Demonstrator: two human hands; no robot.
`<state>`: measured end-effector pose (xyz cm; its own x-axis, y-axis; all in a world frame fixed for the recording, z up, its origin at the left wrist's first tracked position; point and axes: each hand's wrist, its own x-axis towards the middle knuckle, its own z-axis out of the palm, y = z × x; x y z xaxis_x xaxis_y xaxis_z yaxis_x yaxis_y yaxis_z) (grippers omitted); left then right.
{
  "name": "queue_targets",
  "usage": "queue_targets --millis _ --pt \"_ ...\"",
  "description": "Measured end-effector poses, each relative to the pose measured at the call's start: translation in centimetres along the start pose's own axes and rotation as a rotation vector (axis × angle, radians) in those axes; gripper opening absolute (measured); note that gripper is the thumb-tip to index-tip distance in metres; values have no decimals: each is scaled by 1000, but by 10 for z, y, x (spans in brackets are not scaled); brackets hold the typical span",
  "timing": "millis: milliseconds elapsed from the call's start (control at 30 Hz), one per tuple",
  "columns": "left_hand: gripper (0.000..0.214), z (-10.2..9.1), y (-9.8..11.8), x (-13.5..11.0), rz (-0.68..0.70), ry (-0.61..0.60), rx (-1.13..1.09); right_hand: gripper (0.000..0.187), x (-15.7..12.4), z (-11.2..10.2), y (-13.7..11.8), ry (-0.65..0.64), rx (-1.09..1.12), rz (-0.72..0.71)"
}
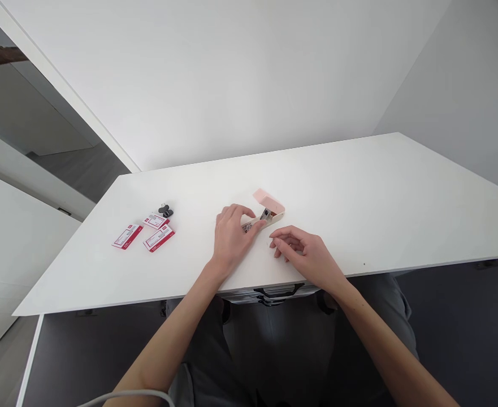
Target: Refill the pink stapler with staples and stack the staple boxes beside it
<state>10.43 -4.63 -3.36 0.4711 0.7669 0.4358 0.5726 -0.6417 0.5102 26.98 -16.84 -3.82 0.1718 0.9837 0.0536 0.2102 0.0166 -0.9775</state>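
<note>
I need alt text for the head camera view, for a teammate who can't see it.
The left hand holds an open pink-and-cream stapler on a white table; the right hand is close by, partly curled, and whether it grips anything is unclear. Farther left lie three red-and-white packets and small black items.

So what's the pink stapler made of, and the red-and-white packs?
The pink stapler looks like matte plastic: smooth, evenly coloured. Its grey inside part shines like metal. The red-and-white packs seem printed card, flat and crisp-edged, maybe coated.
</note>
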Motion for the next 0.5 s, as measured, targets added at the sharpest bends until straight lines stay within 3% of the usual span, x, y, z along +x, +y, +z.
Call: queue_targets --millis 100,200,333,433,500 --pt "24 -10 -6 -7 -20 187 8 25 0 0 -1 -7 -2 1" --pt "35 -22 -7 -10 96 287 57 26 -1 0 -1 -8 -14 3" --pt "65 -29 1 -4 358 130 172 27 -1 0 1 -8 -17 -10" --pt "82 -28 6 3 442 -47 216 28 0 0 3 -8 -6 -21" --pt "83 -27 5 7 460 -87 208 28 0 1 3 -6 -1 -21"
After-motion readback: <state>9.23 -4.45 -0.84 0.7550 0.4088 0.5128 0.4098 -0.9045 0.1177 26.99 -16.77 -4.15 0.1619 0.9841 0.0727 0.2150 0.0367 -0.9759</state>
